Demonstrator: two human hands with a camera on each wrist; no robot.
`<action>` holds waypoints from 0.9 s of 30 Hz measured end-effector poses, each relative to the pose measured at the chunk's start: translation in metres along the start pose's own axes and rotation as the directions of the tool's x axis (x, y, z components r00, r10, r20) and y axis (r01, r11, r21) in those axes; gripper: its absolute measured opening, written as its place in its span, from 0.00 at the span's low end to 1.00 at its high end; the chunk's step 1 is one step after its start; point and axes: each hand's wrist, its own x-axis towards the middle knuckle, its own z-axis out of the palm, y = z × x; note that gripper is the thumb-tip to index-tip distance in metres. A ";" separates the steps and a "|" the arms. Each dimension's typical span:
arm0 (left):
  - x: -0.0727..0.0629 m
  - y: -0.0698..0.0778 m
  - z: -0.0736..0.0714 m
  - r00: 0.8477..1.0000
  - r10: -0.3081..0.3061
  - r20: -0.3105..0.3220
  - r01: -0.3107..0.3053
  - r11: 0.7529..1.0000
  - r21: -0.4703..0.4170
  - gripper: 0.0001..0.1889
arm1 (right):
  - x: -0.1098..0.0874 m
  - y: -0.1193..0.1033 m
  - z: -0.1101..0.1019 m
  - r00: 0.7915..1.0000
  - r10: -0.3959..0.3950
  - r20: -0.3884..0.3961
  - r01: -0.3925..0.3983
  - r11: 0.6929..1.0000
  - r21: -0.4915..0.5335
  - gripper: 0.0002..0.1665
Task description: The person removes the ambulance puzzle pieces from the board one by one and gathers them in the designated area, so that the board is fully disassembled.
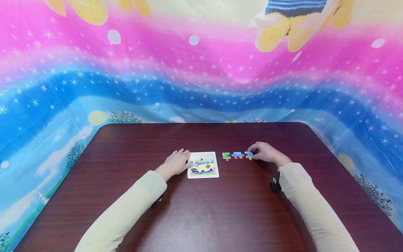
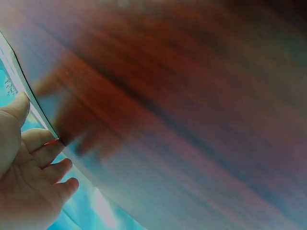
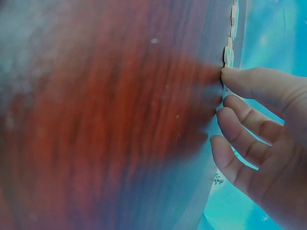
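A square puzzle tray (image 1: 203, 176) with a pale rim lies flat on the table, showing a yellow ambulance picture (image 1: 206, 167) in its lower part. My left hand (image 1: 176, 161) rests at the tray's left edge, fingers extended and thumb over the rim. Right of the tray, three jigsaw pieces lie in a row: a green one (image 1: 226, 156), a blue and pink one (image 1: 238, 154), and a blue and orange one (image 1: 247, 154). My right hand (image 1: 266, 153) pinches this last piece at its right side; in the right wrist view the thumb (image 3: 240, 79) meets the piece's edge.
The dark red-brown wooden table (image 1: 204, 217) has rounded far corners. A colourful cloth backdrop (image 1: 201, 87) hangs right behind its far edge and along both sides. A black device (image 1: 275, 182) sits under the right wrist.
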 end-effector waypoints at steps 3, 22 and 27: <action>0.000 0.000 0.000 1.000 0.005 0.001 -0.005 1.000 0.000 0.32 | 0.000 0.000 0.000 1.000 -0.003 0.002 0.003 1.000 -0.004 0.15; -0.004 -0.003 -0.004 0.999 0.029 0.043 -0.027 0.999 -0.043 0.39 | 0.002 -0.008 -0.002 1.000 0.006 -0.017 -0.006 1.000 0.009 0.19; -0.004 -0.004 -0.004 0.998 0.047 0.041 -0.044 0.996 -0.081 0.43 | 0.005 -0.019 -0.002 0.999 -0.031 -0.043 0.032 0.999 0.014 0.18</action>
